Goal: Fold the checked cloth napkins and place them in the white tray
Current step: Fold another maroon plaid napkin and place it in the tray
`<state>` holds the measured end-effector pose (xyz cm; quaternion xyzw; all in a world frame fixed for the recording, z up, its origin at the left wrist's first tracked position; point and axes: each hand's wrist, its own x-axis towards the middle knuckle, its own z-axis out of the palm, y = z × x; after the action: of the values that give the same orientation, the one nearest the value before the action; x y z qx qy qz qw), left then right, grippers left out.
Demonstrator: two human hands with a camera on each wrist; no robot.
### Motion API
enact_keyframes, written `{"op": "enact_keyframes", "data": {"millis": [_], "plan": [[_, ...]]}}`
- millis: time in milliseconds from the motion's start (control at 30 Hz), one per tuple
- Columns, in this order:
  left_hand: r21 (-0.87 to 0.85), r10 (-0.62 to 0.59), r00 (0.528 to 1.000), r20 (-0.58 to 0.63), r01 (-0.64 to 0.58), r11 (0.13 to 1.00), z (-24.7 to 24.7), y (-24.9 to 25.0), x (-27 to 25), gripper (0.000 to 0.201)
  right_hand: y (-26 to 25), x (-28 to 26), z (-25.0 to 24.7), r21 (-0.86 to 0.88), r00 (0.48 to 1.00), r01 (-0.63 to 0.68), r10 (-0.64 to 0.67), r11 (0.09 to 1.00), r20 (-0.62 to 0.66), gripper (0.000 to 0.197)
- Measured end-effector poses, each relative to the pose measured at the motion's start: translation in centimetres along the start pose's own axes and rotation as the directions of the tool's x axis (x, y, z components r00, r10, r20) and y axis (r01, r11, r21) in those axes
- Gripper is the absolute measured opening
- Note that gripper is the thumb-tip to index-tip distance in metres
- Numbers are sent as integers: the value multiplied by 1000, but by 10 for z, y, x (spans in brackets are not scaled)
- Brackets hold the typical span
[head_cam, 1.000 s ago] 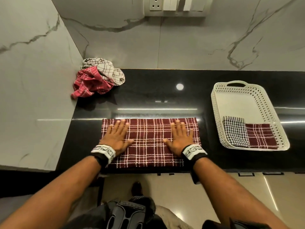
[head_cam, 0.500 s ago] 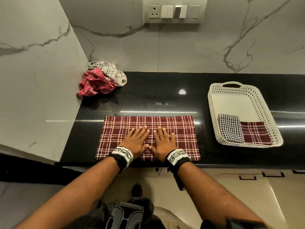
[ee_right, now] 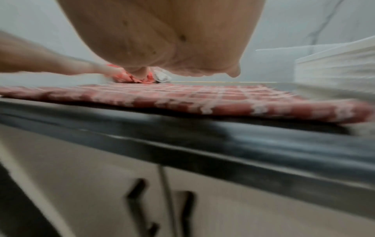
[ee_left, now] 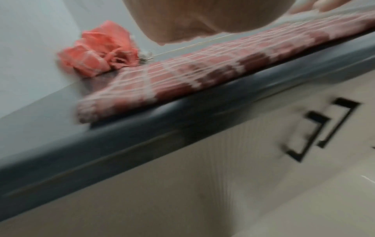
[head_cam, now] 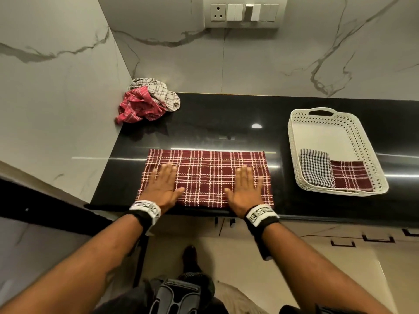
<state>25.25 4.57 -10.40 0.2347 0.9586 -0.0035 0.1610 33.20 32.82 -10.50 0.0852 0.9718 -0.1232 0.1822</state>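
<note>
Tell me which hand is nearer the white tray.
Right. The right hand lies flat on the maroon checked napkin near its tray-side end; the left hand lies flat toward the napkin's far end from the white tray.

- A maroon checked napkin (head_cam: 205, 177) lies flat at the centre of the frame on the black table (head_cam: 226, 123).
- The left hand (head_cam: 164, 186) and right hand (head_cam: 246, 189) press flat on it, fingers straight, well apart.
- At right, a white tray (head_cam: 294, 141) holds a folded black-and-white napkin (head_cam: 316, 169) touching a folded maroon napkin (head_cam: 350, 176).
- At upper left, a crumpled red napkin (head_cam: 139, 107) and a cream checked napkin (head_cam: 158, 91) lie heaped in the corner.
</note>
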Motion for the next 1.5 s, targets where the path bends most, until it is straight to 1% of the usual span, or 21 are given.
{"op": "enact_keyframes", "data": {"millis": [67,100,133,200,300,400,467,567,633,700,767,833,900,933,1033,1133,1233,1300,1367,1433,1500], "plan": [[11,132,991,-7,-132,991,5,39,8,72,-38,-3,13,44,990,134,-135,990,39,73],[28,166,986,16,-166,986,10,54,11,72,-51,-5,20,59,983,171,-175,983,62,70],[43,177,983,37,-179,983,16,64,14,75,-58,-5,26,60,978,188,-193,980,82,68],[36,143,989,47,-144,989,28,65,12,77,-51,-7,36,20,979,186,-187,982,83,68],[-33,35,999,-4,-35,999,42,33,-5,75,-6,-13,43,6,996,83,-84,996,17,75],[-94,-143,985,-98,134,987,51,-15,-27,76,42,-22,40,31,995,-61,63,998,-76,80],[-125,-194,975,-107,180,976,53,-38,-37,79,59,-26,39,17,993,-69,71,997,-98,82],[-140,-161,980,-120,144,980,54,-49,-40,80,63,-27,40,6,992,-53,53,999,-116,84],[-202,-187,973,-133,158,967,49,-44,-38,78,58,-26,37,13,990,-74,75,997,-121,84],[-318,-261,955,-141,206,925,36,-39,-31,69,47,-22,30,-5,987,-129,128,992,-93,81],[-380,-280,945,-167,200,903,18,-35,-20,57,31,-16,14,-30,973,-225,222,974,-68,78],[-328,-259,936,-239,174,929,4,-36,-6,45,11,-7,-4,-39,957,-274,268,961,-111,70],[-251,-197,934,-299,122,960,-4,-38,8,38,-6,5,-13,-24,957,-244,236,970,-171,57],[-226,-166,936,-310,97,969,-8,-42,17,36,-14,14,-16,-17,961,-228,222,974,-164,55],[-183,-136,962,-238,94,979,-16,-56,40,29,-31,44,-20,-37,957,-274,269,961,-107,66],[-242,-162,971,-176,117,963,-18,-68,56,16,-37,90,-32,-55,944,-321,315,946,-98,74],[-289,-219,972,-88,185,939,-24,-63,62,12,-40,142,-56,-57,951,-300,294,952,-91,74],[-246,-205,977,-59,185,952,-25,-57,63,15,-44,173,-70,-55,962,-264,259,963,-88,74],[-207,-136,982,-131,107,972,-23,-50,60,15,-51,199,-82,-72,973,-224,219,972,-70,78],[-140,-16,972,-236,-17,990,-16,-40,58,13,-56,220,-91,-99,983,-181,179,978,-30,83],[-69,74,960,-270,-96,993,-11,-28,58,15,-61,238,-100,-96,992,-124,125,988,4,83]]}}
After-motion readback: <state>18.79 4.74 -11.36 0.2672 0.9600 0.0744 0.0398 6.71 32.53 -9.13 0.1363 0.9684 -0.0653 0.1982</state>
